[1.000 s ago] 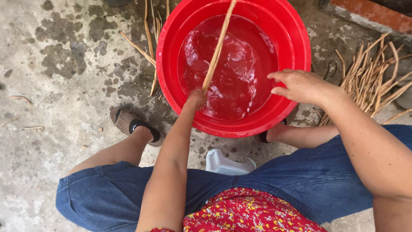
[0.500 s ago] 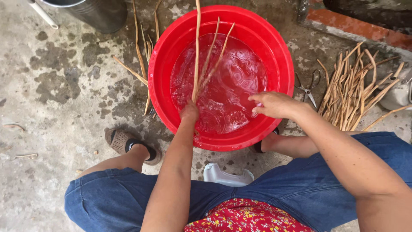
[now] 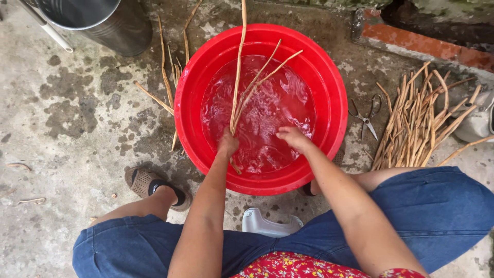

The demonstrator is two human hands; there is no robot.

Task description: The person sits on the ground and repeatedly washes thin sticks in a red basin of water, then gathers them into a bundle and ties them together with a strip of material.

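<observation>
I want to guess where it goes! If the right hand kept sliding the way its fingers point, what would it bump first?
Probably the thin stalks held by the left hand; the right hand points left across the water, though depth is unclear.

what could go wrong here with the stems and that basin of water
1. The left hand grips a bunch of long stems that stick far past the red basin rim; they might flick water out or snap.
2. The concrete floor already looks damp in patches, so splashes could make footing slippery.
3. The scissors lie open near the dry stem pile, where the right hand may reach.
</observation>
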